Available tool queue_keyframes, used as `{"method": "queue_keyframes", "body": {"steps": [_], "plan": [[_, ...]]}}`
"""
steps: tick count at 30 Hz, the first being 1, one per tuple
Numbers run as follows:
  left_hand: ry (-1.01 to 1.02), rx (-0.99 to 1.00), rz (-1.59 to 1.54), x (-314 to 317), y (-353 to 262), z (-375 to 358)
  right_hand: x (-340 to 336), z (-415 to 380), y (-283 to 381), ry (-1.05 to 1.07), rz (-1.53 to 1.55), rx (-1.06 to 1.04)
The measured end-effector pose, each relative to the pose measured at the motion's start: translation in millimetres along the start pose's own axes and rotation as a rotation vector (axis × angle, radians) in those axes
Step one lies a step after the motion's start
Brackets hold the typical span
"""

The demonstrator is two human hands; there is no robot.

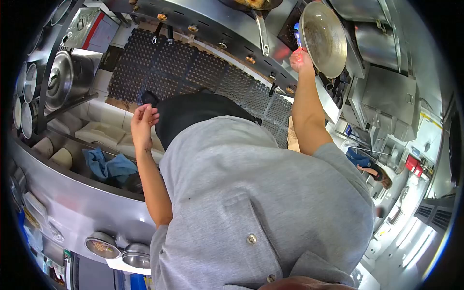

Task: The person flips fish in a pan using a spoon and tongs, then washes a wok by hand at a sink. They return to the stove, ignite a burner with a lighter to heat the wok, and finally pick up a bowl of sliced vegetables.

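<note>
My right hand (300,59) is closed at the edge of a large, pale metal frying pan (324,41). The pan is tilted steeply beside a blue burner flame (296,34), and its inside looks bare. Its handle is mostly hidden by my fist. My left hand (143,123) hangs away from the stove, fingers loosely bent and apart, with nothing in it. Below that hand, a blue cloth (110,165) lies on the steel counter shelf. On the stove, another frying pan (265,41) holds browned food, with its long handle pointing toward me.
Stove knobs (193,28) line the front edge. A perforated black mat (193,67) covers the floor. To the left stands a lidded stockpot (60,79). Steel bowls (136,256) sit on the counter behind, one with food. Another person (369,168) is farther off at right.
</note>
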State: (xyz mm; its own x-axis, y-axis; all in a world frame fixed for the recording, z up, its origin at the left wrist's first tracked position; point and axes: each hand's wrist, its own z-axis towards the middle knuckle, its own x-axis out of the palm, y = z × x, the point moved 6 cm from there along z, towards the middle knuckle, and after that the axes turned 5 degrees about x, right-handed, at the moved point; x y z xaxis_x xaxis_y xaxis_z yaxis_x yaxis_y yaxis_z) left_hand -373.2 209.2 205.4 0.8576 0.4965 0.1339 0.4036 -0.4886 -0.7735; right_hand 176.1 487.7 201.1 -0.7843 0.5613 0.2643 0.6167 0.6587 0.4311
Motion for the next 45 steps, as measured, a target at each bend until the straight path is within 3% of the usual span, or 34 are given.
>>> {"method": "queue_keyframes", "body": {"steps": [5, 7, 9, 10, 11, 13, 15, 17, 18, 19, 20, 22, 23, 25, 27, 28, 29, 30, 31, 32, 33, 34, 35, 36, 38, 40, 41, 42, 43, 44, 45], "plan": [[-0.007, 0.0, 0.007, -8, -3, 4, -7, 4, -10, 0.074, -0.01, 0.009], [-0.013, -0.005, 0.015, -11, -5, 5, -23, -5, -20, -0.042, -0.15, -0.086], [-0.028, 0.03, 0.07, -14, -15, 10, -39, -33, -83, 0.02, 0.043, -0.28], [-0.031, 0.05, 0.064, -12, -20, 16, -33, -61, -114, 0.029, -0.277, -0.445], [-0.045, 0.038, 0.066, -13, -17, 18, -49, -73, -161, -0.031, -0.257, -0.313], [-0.03, 0.047, 0.094, -15, -12, 13, -33, -128, -226, -0.135, -0.538, -0.373], [0.056, 0.052, 0.193, -4, -4, 18, -50, -113, -264, -0.073, -0.968, -0.349], [0.156, 0.141, 0.266, 22, -18, 13, 6, -124, -273, 0.057, -1.653, -0.456], [0.224, 0.1, 0.587, 30, -29, 7, 45, -134, -273, 0.184, -1.65, -0.518], [0.311, 0.195, 0.565, 36, -22, 10, 102, -156, -272, 0.336, -1.634, -0.581], [0.356, 0.169, 0.574, 43, -49, -7, 136, -159, -281, 0.521, -1.434, -0.488], [0.395, 0.085, 0.224, 43, -65, -22, 214, -193, -303, 0.751, -1.557, -0.328], [0.404, 0.114, -0.085, 43, -75, -28, 255, -229, -315, 1.086, -1.409, -0.52], [0.267, 0.273, -0.461, 23, -97, -29, 288, -256, -333, 1.289, -1.653, -0.308], [-0.041, 0.324, -0.541, -34, -124, -48, 315, -286, -346, 1.427, -1.602, -0.333], [-0.176, 0.442, -0.507, -73, -162, -78, 330, -294, -354, 1.454, -1.562, -0.341], [-0.32, 0.517, -0.398, -115, -201, -115, 340, -293, -358, 1.476, -1.56, -0.362], [-0.617, 0.675, -0.081, -168, -235, -151, 342, -280, -365, 1.435, -1.658, -0.381], [-0.562, 0.931, -0.03, -222, -258, -180, 340, -266, -369, 1.382, -1.763, -0.39], [-0.894, 0.736, 0.24, -290, -271, -205, 342, -255, -371, 1.357, -1.824, -0.478], [-1.355, 0.922, 0.737, -334, -311, -250, 348, -250, -370, 1.367, -1.817, -0.488], [-1.563, 0.964, 0.984, -334, -357, -296, 351, -246, -370, 1.39, -1.913, -0.551], [-1.719, 0.748, 1.179, -372, -381, -319, 355, -244, -371, 1.403, -2.007, -0.617], [-1.793, 0.413, 1.208, -402, -399, -338, 361, -252, -367, 1.346, -2.013, -0.543], [-1.837, 0.084, 1.284, -485, -417, -358, 370, -249, -364, 1.285, -1.97, -0.617], [-1.905, -0.172, 1.205, -469, -441, -375, 374, -239, -359, 1.203, -1.928, -0.678], [-1.854, -0.33, 1.324, -518, -448, -374, 374, -229, -357, 1.177, -1.873, -0.724], [-1.911, -0.281, 1.461, -511, -451, -383, 366, -222, -354, 1.127, -1.816, -0.762], [-1.751, -0.232, 1.754, -456, -456, -374, 360, -222, -355, 1.16, -1.77, -0.754], [-1.503, 0.37, 1.935, -560, -429, -360, 357, -221, -349, 1.142, -1.715, -0.746], [-1.481, 0.177, 1.925, -549, -432, -349, 354, -227, -345, 1.058, -1.821, -0.631]]}}
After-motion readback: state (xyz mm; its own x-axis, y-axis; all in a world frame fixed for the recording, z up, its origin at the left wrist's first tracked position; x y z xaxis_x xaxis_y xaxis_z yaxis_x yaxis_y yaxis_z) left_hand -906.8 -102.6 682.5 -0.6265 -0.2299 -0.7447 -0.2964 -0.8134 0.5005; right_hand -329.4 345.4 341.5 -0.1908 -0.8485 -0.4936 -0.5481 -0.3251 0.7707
